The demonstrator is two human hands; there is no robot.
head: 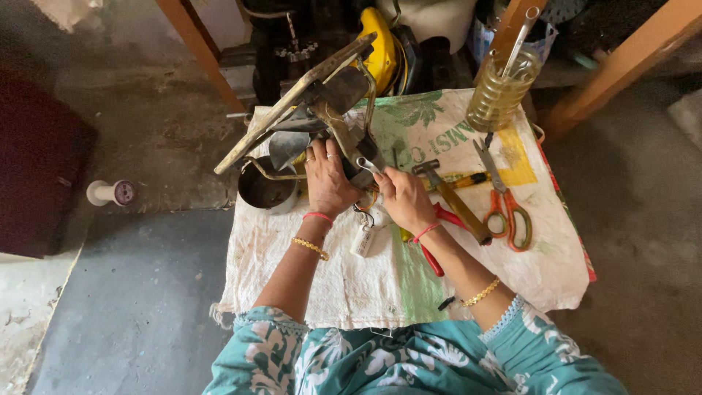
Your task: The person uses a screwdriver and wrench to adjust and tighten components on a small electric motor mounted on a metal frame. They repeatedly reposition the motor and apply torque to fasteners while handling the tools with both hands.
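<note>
Left hand point(327, 179) grasps a grimy metal machine point(333, 110) at the cloth point(365, 285)'s far edge; right hand point(404, 197) pinches a small spanner point(368, 165); near edge bare.

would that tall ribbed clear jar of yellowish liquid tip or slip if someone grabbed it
The tall ribbed clear jar of yellowish liquid looks nearly full, so probably heavy. Its tall, narrow shape on the creased woven sack cloth may tip. If that liquid is oil, it could be slippery.
</note>
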